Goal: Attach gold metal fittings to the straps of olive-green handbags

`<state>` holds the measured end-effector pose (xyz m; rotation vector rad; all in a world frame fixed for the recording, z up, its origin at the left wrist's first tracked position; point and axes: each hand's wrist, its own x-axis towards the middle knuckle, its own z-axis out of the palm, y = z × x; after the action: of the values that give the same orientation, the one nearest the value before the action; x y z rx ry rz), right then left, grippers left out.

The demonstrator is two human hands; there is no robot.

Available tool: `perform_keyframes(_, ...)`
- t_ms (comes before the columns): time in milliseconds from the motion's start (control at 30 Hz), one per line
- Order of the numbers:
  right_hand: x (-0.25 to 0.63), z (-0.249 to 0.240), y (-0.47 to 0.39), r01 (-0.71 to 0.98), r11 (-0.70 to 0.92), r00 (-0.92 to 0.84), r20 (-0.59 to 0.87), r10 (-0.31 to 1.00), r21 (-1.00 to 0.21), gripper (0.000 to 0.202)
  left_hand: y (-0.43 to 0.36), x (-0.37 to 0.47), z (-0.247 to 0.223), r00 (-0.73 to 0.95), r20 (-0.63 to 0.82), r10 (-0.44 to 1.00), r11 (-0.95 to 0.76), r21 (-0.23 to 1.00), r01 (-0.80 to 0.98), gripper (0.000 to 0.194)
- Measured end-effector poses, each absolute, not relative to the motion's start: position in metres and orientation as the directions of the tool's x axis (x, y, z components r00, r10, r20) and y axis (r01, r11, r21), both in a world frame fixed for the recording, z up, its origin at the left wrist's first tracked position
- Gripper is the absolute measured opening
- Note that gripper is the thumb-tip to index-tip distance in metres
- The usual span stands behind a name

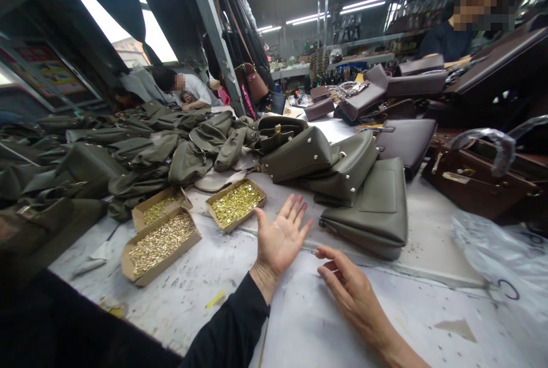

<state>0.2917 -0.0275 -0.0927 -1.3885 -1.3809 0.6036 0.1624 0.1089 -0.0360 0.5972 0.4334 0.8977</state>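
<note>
My left hand (280, 238) is held palm up with its fingers spread and nothing on the palm. To its right, my right hand (349, 285) hovers above the white table, fingers loosely curved and apart, with nothing visible between them. The two hands do not touch. Just beyond them lies an olive green bag (379, 205), next to another green bag (299, 154) with metal studs on its base. Left of my left hand stands a cardboard tray (226, 229) of gold-coloured metal pieces. A larger tray (139, 281) holds small copper-gold pieces, and a third tray (137, 217) is behind it.
Green bags (85, 168) are heaped at the left. Brown bags (483, 180) and clear plastic wrap (505, 259) lie at the right. One person (199, 91) bends over work at the back left; another person (449, 40) is at the back right. A metal post (222, 48) rises behind the table.
</note>
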Motion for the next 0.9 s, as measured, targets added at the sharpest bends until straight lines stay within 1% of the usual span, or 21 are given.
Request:
perform_keyframes(100, 0.292, -0.090, -0.028, 0.406, 0.213, 0.180, 0.306, 0.935, -0.889, 0.026, 0.107, 0.162, -0.033, 0.568, -0.068, 0.820, 0.479, 0.626, -0.616, 0.092)
perform_keyframes(233, 0.291, -0.088, -0.028, 0.400, 0.224, 0.171, 0.312, 0.935, -0.889, 0.025, 0.105, 0.162, -0.032, 0.592, -0.043, 0.805, 0.497, 0.592, -0.634, 0.083)
perform_keyframes(300, 0.291, -0.088, -0.027, 0.400, 0.222, 0.169, 0.310, 0.936, -0.889, 0.025, 0.106, 0.163, -0.035, 0.589, -0.055, 0.806, 0.498, 0.601, -0.626, 0.077)
perform_keyframes(367, 0.291, -0.088, -0.027, 0.401, 0.218, 0.169, 0.305, 0.937, -0.890, 0.024, 0.106, 0.164, -0.040, 0.538, -0.094, 0.838, 0.464, 0.642, -0.610, 0.068)
perform_keyframes(433, 0.291, -0.087, -0.027, 0.401, 0.214, 0.169, 0.301, 0.938, -0.891, 0.024, 0.107, 0.165, -0.046, 0.402, -0.107, 0.909, 0.337, 0.756, -0.562, 0.060)
perform_keyframes(500, 0.291, -0.087, -0.027, 0.403, 0.214, 0.167, 0.301, 0.939, -0.890, 0.024, 0.107, 0.167, -0.051, 0.245, -0.052, 0.968, 0.164, 0.871, -0.462, 0.050)
perform_keyframes(567, 0.290, -0.086, -0.028, 0.406, 0.214, 0.162, 0.301, 0.940, -0.888, 0.024, 0.106, 0.169, -0.054, 0.148, 0.023, 0.989, 0.032, 0.932, -0.362, 0.037)
perform_keyframes(633, 0.290, -0.086, -0.028, 0.409, 0.213, 0.161, 0.300, 0.940, -0.887, 0.024, 0.104, 0.169, -0.055, 0.113, 0.057, 0.992, -0.019, 0.950, -0.313, 0.027)
perform_keyframes(667, 0.289, -0.086, -0.028, 0.409, 0.211, 0.162, 0.298, 0.941, -0.888, 0.023, 0.103, 0.170, -0.055, 0.100, 0.073, 0.992, -0.041, 0.956, -0.291, 0.024)
perform_keyframes(767, 0.289, -0.085, -0.028, 0.408, 0.202, 0.164, 0.290, 0.943, -0.890, 0.022, 0.101, 0.169, -0.056, 0.092, 0.151, 0.984, -0.129, 0.970, -0.206, 0.023)
perform_keyframes(867, 0.290, -0.083, -0.028, 0.404, 0.200, 0.157, 0.283, 0.946, -0.893, 0.021, 0.099, 0.168, -0.058, 0.107, 0.253, 0.962, -0.244, 0.965, -0.096, 0.013)
perform_keyframes(900, 0.290, -0.083, -0.028, 0.401, 0.200, 0.154, 0.281, 0.947, -0.894, 0.021, 0.099, 0.168, -0.059, 0.111, 0.270, 0.956, -0.262, 0.962, -0.080, 0.015)
